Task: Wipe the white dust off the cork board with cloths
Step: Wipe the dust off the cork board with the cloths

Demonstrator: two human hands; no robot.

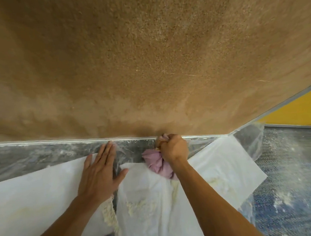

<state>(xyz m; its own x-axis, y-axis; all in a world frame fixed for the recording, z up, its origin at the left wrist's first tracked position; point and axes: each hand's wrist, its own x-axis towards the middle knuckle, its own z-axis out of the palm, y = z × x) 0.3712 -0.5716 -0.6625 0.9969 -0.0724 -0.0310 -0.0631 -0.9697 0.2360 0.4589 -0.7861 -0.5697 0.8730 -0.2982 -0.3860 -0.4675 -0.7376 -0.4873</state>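
Right hand (173, 148) fists a bunched pink cloth (157, 163) against the cork board (146, 62) at its bottom frame edge (59, 141). Left hand (99, 171) lies flat, fingers straight, on white sheets (36, 199) just left. Bare cork above; board corner (229, 133) to the right.

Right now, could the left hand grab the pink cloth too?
Probably yes. The left hand lies flat on the white sheet, close beside the hanging end of the pink cloth, with nothing between them. The right hand grips only its top.
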